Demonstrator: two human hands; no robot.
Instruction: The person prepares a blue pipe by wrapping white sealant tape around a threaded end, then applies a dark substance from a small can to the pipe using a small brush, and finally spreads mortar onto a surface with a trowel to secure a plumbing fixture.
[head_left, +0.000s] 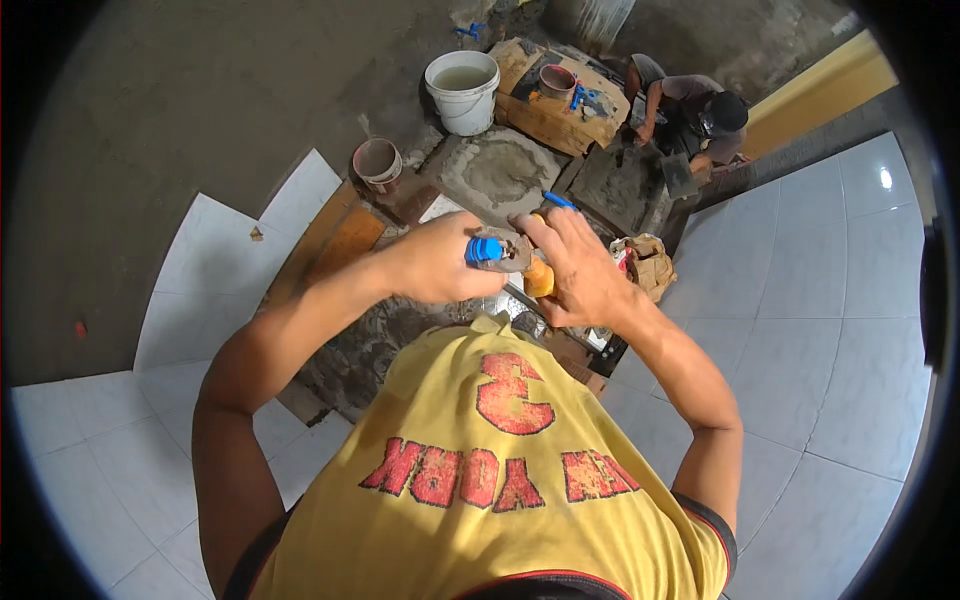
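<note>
Both of my hands meet in front of my chest, closed and close together. Curled fingers of my left hand hold a blue plastic piece against a grey, dusty piece; what kind of part these are I cannot make out. My right hand grips a tool with a rounded yellow-orange handle, its far end touching or nearly touching the grey piece. A second blue strip shows just beyond the right knuckles. My fingers hide much of what is held.
Beyond my hands lies a patch of wet mortar. A white bucket of liquid and a smaller bucket stand left of it. A co-worker crouches at far right. Tiled walls flank the right; a crumpled paper bag lies near.
</note>
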